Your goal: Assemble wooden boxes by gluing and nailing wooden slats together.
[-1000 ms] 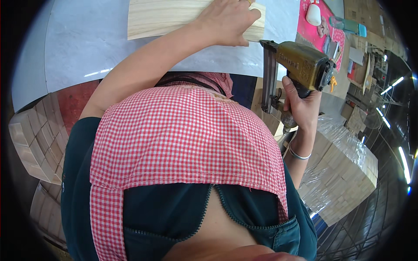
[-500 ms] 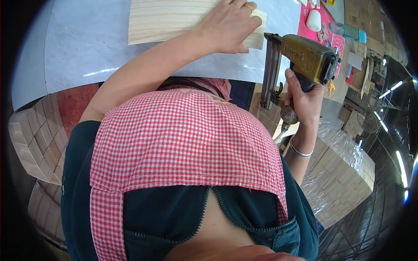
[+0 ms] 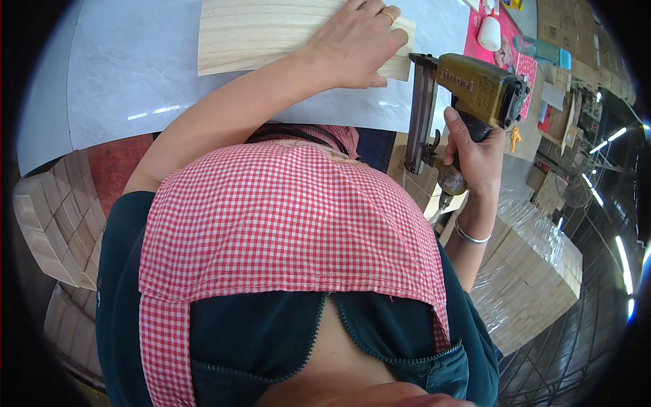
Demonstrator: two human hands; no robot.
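The left hand [image 3: 356, 44] is laid flat, fingers spread, on a pale wooden board [image 3: 271, 30] that rests on the light counter [image 3: 129, 81]. The palm is pressed onto the board's right end, near its lower right corner, and a gold ring is worn on one finger. Nothing is gripped by this hand; it is open and bearing down on the wood.

The right hand [image 3: 475, 146] is closed around the handle of a brass-coloured nail gun [image 3: 468, 88]. The gun is held upright just right of the board, at the counter's near edge, with its dark magazine [image 3: 422, 112] hanging down on the left side and its body level with the board's corner. Whether the nose is touching the board cannot be told, since it is seen from above only. A thin bangle [image 3: 471, 236] is worn on the right wrist.

Much of the lower view is filled by a red-and-white checked apron [image 3: 285, 230] over a dark teal garment. Stacked wooden blocks [image 3: 54, 217] are seen at the left, below the counter's edge, and a larger stack wrapped in clear film [image 3: 536, 271] is seen at the right, under the right forearm. A pink mat [image 3: 481, 47] with a white object and a teal bottle [image 3: 542, 51] lies at the counter's far right.
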